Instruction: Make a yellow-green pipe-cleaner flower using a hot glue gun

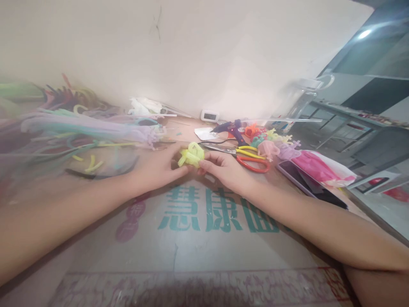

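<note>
Between my two hands is a small bundle of bent yellow pipe cleaners [192, 155], raised over the printed board on the table. My left hand [164, 164] closes on its left side, thumb along the lower edge. On the right side, my right hand [220, 167] pinches it between thumb and fingers. Just beyond my right hand lie scissors [252, 164] with red and yellow handles, blades pointing left. Behind them rests a dark blue glue gun [233, 130] beside a white paper piece [206, 133].
Bundles of pastel pipe cleaners [96, 125] spread over the left side. Several coloured twisted pieces [268, 147] lie at the right, near a phone [309, 183] and a pink packet [319, 168]. A small white digital display [210, 115] stands by the wall.
</note>
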Tool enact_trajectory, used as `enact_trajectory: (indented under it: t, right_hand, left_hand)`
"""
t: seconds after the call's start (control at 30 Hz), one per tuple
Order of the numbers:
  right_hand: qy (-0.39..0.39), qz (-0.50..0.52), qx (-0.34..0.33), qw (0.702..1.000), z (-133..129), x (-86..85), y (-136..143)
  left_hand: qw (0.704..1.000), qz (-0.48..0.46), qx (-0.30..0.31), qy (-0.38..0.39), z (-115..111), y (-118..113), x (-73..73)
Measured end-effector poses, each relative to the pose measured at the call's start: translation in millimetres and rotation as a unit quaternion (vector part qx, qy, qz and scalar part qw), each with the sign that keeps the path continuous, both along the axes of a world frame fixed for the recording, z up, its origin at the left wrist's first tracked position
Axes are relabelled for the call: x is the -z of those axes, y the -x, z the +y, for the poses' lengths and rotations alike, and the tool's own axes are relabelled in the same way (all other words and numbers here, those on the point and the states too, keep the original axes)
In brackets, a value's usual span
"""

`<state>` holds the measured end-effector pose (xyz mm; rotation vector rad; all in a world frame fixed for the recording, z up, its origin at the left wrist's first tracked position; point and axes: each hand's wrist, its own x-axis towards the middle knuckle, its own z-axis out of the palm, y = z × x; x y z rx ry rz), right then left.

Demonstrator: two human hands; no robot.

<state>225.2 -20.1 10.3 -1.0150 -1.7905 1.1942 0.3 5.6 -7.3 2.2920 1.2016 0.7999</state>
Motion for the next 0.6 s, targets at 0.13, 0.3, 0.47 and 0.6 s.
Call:
enact_trajectory:
  t: [0.13,0.3,0.47,0.6]
  right_hand:
    - [0.016,0.03,0.012,0.999,0.8,1.3,-0.2]
    - [0.029,0.043,0.01,0.999,2.6,3.4,-0.5]
    - [0.038,0.043,0.01,0.998,2.0,2.5,1.0]
    - [0.039,0.037,0.014,0.998,1.3,1.0,0.9]
  left_hand:
    - [1.0,-0.005,0.004,0.004,-1.7,-0.5,-1.4]
    - [0.998,-0.049,0.021,0.018,-0.6,-0.7,-0.9]
    - [0.997,-0.067,0.019,0.035,2.8,-0.3,0.4]
    - [0.998,-0.054,-0.005,0.027,5.0,0.4,2.6]
